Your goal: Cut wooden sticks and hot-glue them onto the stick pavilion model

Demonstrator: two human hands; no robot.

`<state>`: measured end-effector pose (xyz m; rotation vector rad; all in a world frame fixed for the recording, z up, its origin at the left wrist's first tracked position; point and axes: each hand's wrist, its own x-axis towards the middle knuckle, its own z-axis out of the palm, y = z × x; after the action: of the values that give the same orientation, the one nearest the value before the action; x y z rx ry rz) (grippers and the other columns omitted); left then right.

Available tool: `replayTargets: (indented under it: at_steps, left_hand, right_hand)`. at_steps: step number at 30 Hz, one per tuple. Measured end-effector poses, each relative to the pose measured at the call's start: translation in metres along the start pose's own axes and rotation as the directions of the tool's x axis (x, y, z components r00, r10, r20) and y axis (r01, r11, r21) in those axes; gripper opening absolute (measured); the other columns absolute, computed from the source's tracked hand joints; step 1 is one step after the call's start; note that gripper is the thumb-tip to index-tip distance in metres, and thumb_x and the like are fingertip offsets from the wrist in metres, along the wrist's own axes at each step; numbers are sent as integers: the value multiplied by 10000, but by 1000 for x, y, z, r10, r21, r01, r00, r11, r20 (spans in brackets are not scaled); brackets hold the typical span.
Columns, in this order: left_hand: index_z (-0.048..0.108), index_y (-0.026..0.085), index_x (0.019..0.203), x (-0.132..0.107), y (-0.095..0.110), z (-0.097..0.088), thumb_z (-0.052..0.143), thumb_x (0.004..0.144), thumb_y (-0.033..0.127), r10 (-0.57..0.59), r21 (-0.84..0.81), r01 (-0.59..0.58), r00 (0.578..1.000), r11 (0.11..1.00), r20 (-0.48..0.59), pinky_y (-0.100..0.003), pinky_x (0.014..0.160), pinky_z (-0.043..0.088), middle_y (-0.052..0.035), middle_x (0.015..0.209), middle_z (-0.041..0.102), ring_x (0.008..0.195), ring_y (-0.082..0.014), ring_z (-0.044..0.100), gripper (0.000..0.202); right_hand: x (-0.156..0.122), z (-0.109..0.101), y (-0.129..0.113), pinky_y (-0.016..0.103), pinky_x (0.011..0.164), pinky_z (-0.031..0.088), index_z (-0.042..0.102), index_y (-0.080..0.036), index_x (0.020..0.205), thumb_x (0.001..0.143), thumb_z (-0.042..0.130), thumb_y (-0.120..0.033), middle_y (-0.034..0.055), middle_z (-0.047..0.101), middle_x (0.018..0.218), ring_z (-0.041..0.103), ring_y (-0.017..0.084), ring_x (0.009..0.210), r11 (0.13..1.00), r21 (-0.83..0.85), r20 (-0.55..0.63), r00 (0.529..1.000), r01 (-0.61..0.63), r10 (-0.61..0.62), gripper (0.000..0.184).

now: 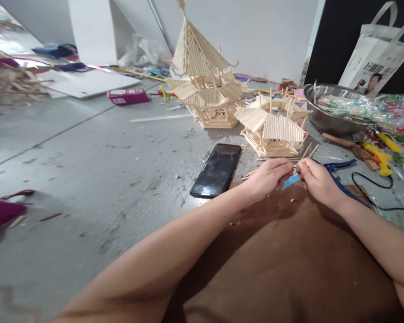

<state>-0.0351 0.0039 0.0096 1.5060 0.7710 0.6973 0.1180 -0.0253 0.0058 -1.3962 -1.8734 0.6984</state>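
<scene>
- Grey floor [87, 179] ran back to a pale wall [256, 40], and what a spread of craftwork it carried!
- Out by its back edge rose the tall stick tower [202, 54], pointed roof and all, upright.
- Just nearer and to the right sat the shorter stick structure [284, 128], its slatted panels tilted outward.
- Now the action: at the far edge of the brown covering [289, 251], left hand [272, 176] and right hand [313, 177] nearly met, fingers curled in tight, thumbs pressing.
- Both pinched a small pale stick piece [294, 169], mostly hidden by the fingertips, in front of the shorter structure.
- Beneath them peeped a blue scrap [290, 182]; loose sticks [308, 151] lay just beyond.
- Off the covering's far left corner, a dark-screened phone [217, 171] lay flat.
- At its far right corner, a blue-handled tool [340, 165], and near that a yellow glue gun [380, 159].
- Toward the floor's back right corner, a metal bowl [336, 124] brimmed with sticks and plastic wrapping beside a white bag [365, 56].
</scene>
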Motion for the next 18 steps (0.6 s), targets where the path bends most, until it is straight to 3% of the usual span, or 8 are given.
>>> replayTargets:
  at_steps: [6, 9, 13, 18]
  left_hand:
    - [435, 155, 620, -2, 4, 0, 422, 805, 327, 8, -185, -7, 1000, 983, 5, -177, 382, 218, 62, 464, 331, 392, -41, 301, 253]
    - [431, 158, 619, -3, 9, 0, 411, 811, 329, 24, -204, -30, 999, 978, -32, -178, 378, 217, 68, 447, 312, 381, -41, 288, 258]
    - [418, 157, 597, -1, 7, -1, 386, 827, 335, 36, -21, -37, 998, 999, -49, -182, 393, 230, 66, 438, 321, 383, -42, 282, 292]
    - [461, 150, 587, 1, 2, -1, 360, 835, 360, 86, 353, -69, 996, 933, -32, -189, 447, 281, 40, 487, 409, 455, -63, 367, 340]
  right_hand:
    - [3, 0, 9, 230, 532, 360, 450, -185, 700, 860, 316, -379, -30, 475, 566, 438, 85, 487, 998, -24, 29, 998, -52, 53, 285]
    - [3, 1, 14, 234, 547, 388, 515, -175, 798, 840, 378, -368, -12, 549, 648, 483, 84, 497, 997, 38, 63, 996, -63, 60, 241]
    - [2, 2, 9, 238, 564, 422, 540, -179, 993, 787, 482, -404, 34, 610, 855, 533, 94, 566, 991, 133, 7, 1000, 4, -4, 310]
    - [0, -2, 3, 232, 564, 414, 596, -171, 847, 829, 418, -385, 8, 605, 670, 529, 102, 548, 999, 5, -40, 998, 42, -42, 279]
